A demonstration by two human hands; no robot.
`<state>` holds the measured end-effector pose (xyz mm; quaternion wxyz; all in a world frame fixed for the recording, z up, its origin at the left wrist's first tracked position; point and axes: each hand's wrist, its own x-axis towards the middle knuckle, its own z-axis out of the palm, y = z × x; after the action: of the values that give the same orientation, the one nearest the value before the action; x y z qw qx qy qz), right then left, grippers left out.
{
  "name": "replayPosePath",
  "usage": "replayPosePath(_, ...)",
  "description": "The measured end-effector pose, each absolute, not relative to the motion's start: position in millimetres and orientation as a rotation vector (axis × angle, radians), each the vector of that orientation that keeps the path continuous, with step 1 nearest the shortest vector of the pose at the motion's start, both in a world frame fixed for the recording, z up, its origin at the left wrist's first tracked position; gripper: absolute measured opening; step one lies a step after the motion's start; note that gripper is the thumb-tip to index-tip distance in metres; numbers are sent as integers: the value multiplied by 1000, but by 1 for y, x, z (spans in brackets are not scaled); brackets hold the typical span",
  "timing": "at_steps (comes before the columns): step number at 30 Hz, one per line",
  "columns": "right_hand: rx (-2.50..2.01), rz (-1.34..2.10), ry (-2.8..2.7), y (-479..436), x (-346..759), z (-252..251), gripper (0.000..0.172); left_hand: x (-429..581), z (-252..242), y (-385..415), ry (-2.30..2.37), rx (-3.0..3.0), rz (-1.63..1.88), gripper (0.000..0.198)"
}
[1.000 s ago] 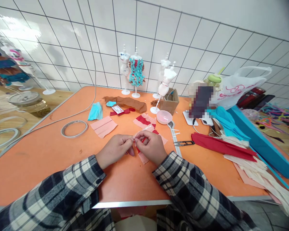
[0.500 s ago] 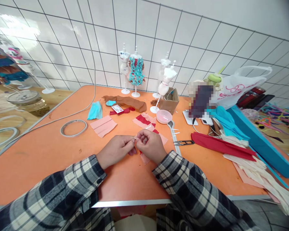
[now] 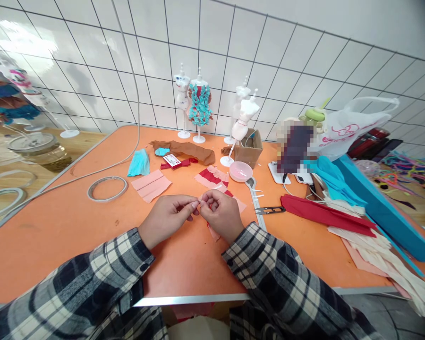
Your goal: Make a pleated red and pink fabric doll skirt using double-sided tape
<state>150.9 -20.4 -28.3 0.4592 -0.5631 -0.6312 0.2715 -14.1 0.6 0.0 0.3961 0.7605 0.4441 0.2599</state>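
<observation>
Over the table (image 3: 74, 226), two hands work a tiny pale strip (image 3: 199, 203).
Thumb and forefinger tips of the left hand (image 3: 166, 218) and right hand (image 3: 221, 215) pinch it just above the red scraps (image 3: 212, 175). It looks mid-fold, so the next move calls for a close, steady pinch.

Bright, even light fills the scene, glare whitens the tiled wall (image 3: 28, 45) at upper left, and wide-angle distortion bends the edges.
</observation>
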Motion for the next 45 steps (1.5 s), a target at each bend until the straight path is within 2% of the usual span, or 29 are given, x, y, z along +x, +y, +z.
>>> replayPosePath(18,-1364,727,-1561,-19,150,-31,3,-17,-5,4,1175,2129,621,32)
replayPosePath(32,-1300,652,-1609,-22,151,-27,13,-16,0,8,1186,1705,671,22)
replayPosePath(45,-1325,575,-1633,-18,156,-28,11,-16,-5,9,1192,1742,650,30)
